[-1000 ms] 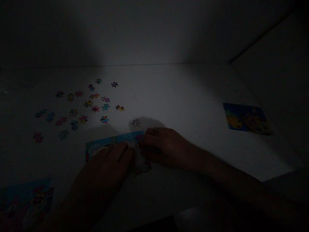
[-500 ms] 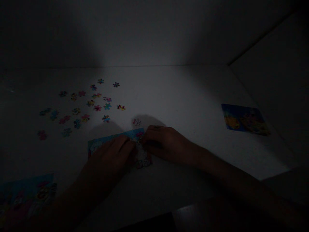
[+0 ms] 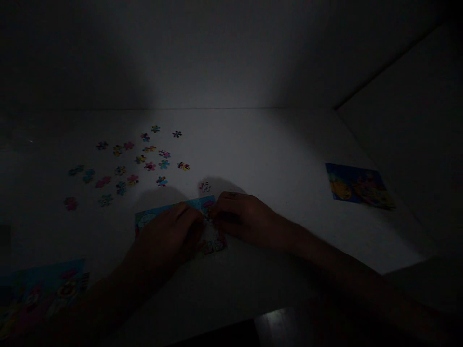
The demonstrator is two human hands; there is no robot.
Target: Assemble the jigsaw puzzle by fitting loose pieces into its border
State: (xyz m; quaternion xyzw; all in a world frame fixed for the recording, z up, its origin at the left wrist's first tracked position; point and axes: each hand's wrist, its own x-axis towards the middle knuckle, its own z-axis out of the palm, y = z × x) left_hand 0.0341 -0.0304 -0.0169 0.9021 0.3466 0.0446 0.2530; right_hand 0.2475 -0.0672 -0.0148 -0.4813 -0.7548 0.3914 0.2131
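Observation:
The room is very dim. My left hand [image 3: 167, 237] and my right hand [image 3: 239, 218] rest side by side on a part-assembled jigsaw puzzle [image 3: 170, 210], with their fingertips meeting near its right end. The hands hide much of the puzzle, and I cannot tell whether either one grips a piece. A single loose jigsaw piece [image 3: 205, 187] lies just beyond the gap between my hands. Several more loose pieces [image 3: 140, 159] are scattered across the white table [image 3: 275, 154], up and to the left of my hands.
A colourful picture card [image 3: 359, 185] lies on the table at the right, and another [image 3: 43, 296] sits at the lower left. A pale wall [image 3: 217, 67] rises behind the table's far edge, and a dark surface [image 3: 275, 323] shows below the near edge.
The whole scene sits slightly lower in the view, and the right-hand card has shifted left. My hands stay at the puzzle with little movement.

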